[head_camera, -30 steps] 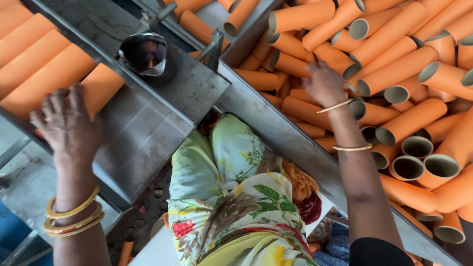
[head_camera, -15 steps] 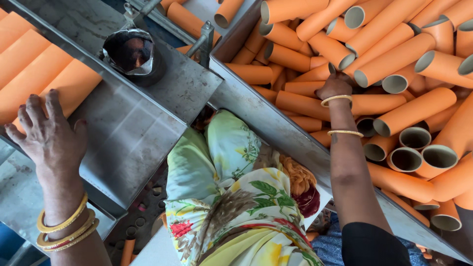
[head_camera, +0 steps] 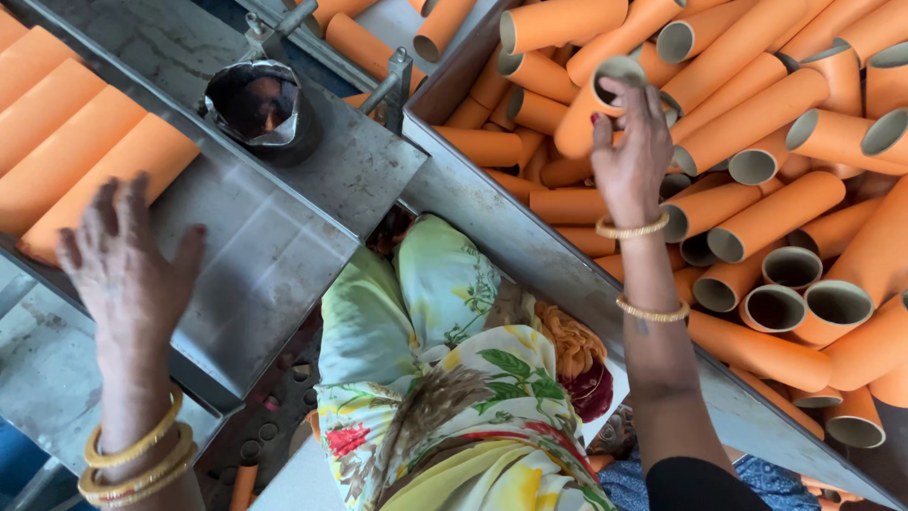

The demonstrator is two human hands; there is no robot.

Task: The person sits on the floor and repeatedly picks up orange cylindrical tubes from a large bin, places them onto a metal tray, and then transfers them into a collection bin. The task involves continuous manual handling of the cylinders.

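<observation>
My right hand [head_camera: 629, 156] reaches into a bin heaped with orange cardboard tubes [head_camera: 757, 123]. Its fingers close round the open end of one orange tube [head_camera: 579, 118], which is tilted up out of the pile. My left hand [head_camera: 128, 270] hovers with fingers spread over a grey metal tray [head_camera: 284, 246]. It holds nothing. Just beyond its fingertips a row of orange tubes [head_camera: 85, 142] lies side by side on the tray. Gold bangles ring both wrists.
A dented metal cup [head_camera: 260, 104] with dark contents stands on the tray near a metal bracket [head_camera: 397, 80]. The bin's slanted steel wall [head_camera: 530, 255] separates tray and heap. Floral cloth [head_camera: 445, 378] covers my lap below.
My right hand has moved farther into the heap and closed on a tube's end. My left hand has shifted a little toward the row of tubes, fingers still spread.
</observation>
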